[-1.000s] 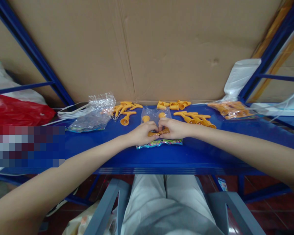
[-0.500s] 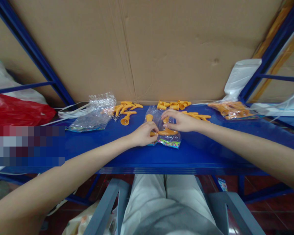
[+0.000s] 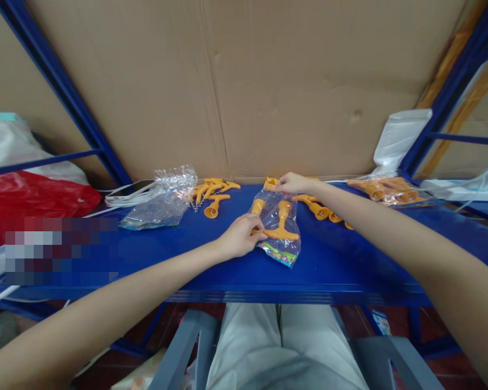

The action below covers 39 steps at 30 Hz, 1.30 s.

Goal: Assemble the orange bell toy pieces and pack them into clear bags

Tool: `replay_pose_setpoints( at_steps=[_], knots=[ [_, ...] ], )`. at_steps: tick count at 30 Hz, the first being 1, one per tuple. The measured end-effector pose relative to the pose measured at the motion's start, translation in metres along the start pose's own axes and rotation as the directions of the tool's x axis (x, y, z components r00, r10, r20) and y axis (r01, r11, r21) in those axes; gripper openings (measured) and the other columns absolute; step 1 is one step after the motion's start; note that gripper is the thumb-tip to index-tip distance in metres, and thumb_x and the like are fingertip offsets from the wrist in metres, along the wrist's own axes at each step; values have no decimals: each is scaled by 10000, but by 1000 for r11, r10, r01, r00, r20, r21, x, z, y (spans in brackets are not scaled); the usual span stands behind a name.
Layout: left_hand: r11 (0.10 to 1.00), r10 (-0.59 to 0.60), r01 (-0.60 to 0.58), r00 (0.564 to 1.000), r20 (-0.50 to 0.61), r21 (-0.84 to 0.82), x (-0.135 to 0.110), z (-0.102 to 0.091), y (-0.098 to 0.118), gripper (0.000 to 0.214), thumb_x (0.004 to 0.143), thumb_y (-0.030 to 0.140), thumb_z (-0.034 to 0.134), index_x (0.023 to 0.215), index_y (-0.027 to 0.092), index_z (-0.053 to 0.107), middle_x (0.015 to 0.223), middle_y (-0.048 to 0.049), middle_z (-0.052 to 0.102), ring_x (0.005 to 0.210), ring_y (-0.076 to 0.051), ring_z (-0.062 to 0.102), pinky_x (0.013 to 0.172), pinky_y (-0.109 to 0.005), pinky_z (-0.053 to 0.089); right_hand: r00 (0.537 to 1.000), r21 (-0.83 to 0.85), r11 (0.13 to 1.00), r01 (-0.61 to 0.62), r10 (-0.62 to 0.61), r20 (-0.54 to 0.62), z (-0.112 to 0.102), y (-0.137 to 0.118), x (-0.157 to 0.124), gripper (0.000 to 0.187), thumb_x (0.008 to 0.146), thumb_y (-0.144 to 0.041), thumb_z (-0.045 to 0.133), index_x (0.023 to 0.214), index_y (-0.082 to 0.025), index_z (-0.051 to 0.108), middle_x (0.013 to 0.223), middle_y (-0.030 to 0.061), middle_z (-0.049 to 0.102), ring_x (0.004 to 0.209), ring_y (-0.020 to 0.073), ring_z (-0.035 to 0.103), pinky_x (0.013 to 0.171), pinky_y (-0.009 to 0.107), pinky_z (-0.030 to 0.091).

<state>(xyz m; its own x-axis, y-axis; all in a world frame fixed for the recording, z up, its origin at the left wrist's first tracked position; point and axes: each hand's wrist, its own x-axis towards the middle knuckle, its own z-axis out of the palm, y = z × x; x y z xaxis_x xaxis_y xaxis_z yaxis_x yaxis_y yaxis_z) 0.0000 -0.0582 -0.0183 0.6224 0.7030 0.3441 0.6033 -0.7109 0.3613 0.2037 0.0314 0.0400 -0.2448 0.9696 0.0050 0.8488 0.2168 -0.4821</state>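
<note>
A clear plastic bag [image 3: 280, 227] with a colourful printed bottom strip lies on the blue shelf [image 3: 341, 254], with orange plastic pieces inside. My left hand [image 3: 241, 237] pinches the bag's near left side, fingers closed on it. My right hand [image 3: 293, 183] reaches to the back, fingers closed at the bag's far top edge beside a small heap of orange caps [image 3: 270, 183]. Whether it holds the bag or a cap I cannot tell. Loose orange trumpet-shaped pieces [image 3: 319, 208] lie under my right forearm.
More orange pieces [image 3: 212, 193] lie left of centre beside a crumpled stack of clear bags [image 3: 162, 199]. A filled bag of orange parts [image 3: 386, 189] sits far right. A red bag [image 3: 28, 197] and white cables are at left. Cardboard backs the shelf.
My right hand left the bag's middle and moved back to its far top edge by the caps. The bag now lies stretched and turned slightly. My left hand stayed on its near side.
</note>
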Motion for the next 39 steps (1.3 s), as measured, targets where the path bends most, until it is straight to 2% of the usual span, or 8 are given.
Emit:
replay_pose_setpoints(
  at_steps=[5, 11, 14, 18, 23, 28, 34, 39],
  knots=[
    [997, 54, -55, 998, 24, 46, -4, -4, -3, 55, 784, 206, 601, 758, 162, 581, 816, -47, 626, 833, -179, 577, 772, -318, 455, 975, -86, 994, 64, -44, 219, -5, 4, 11, 364, 704, -498, 669, 624, -149, 598, 547, 45, 571, 494, 132, 534, 483, 282, 476],
    [996, 76, -77, 997, 23, 38, -4, -3, -2, 48, 808, 209, 570, 820, 165, 588, 880, -59, 637, 893, -188, 582, 831, -337, 451, 960, -70, 995, 75, -54, 273, 0, -1, 19, 350, 770, -504, 607, 735, -156, 603, 679, 73, 611, 567, 145, 567, 529, 291, 487],
    [998, 43, -44, 999, 22, 44, -4, -3, 1, 32, 800, 186, 576, 819, 164, 591, 886, -63, 642, 918, -197, 580, 846, -345, 446, 952, -59, 997, 58, -38, 303, 2, -2, 18, 316, 767, -467, 623, 832, -159, 607, 747, 69, 612, 583, 138, 565, 528, 282, 477],
    [999, 14, -15, 1000, 27, 49, -3, -4, 4, 26, 787, 171, 592, 808, 156, 592, 879, -66, 643, 916, -201, 581, 841, -341, 445, 929, -70, 991, 110, -78, 362, 0, 1, 18, 283, 710, -364, 688, 897, -162, 626, 784, 54, 611, 602, 126, 559, 526, 257, 458],
    [997, 70, -71, 995, 69, 20, 0, -8, -1, 30, 797, 192, 583, 804, 165, 593, 866, -54, 646, 884, -188, 585, 835, -336, 443, 935, -96, 983, 155, -115, 335, 0, 6, 19, 258, 680, -240, 684, 920, -163, 633, 752, 28, 603, 578, 122, 527, 522, 260, 433],
    [993, 122, -121, 987, 103, -11, 1, -14, -5, 46, 808, 170, 560, 826, 163, 602, 887, -52, 647, 910, -177, 582, 861, -326, 431, 959, -45, 980, 196, -182, 216, 5, 8, 22, 231, 702, -123, 603, 930, -156, 625, 878, 52, 625, 702, 135, 555, 589, 244, 442],
    [998, 57, -53, 992, 116, -37, 4, -14, -1, 59, 791, 118, 557, 750, 150, 583, 843, -44, 629, 863, -164, 575, 828, -307, 436, 973, -120, 980, 159, -135, 185, 9, 2, 15, 295, 724, -113, 582, 1016, -143, 611, 909, 63, 619, 756, 142, 558, 590, 222, 429],
    [999, -40, 38, 994, 105, 22, 4, -6, 0, 78, 784, 93, 536, 740, 153, 560, 853, -55, 607, 867, -177, 557, 816, -313, 438, 967, -62, 993, 102, -84, 240, 5, -1, 7, 282, 762, -190, 608, 1041, -148, 602, 914, 67, 610, 720, 136, 548, 571, 231, 423]
  ],
)
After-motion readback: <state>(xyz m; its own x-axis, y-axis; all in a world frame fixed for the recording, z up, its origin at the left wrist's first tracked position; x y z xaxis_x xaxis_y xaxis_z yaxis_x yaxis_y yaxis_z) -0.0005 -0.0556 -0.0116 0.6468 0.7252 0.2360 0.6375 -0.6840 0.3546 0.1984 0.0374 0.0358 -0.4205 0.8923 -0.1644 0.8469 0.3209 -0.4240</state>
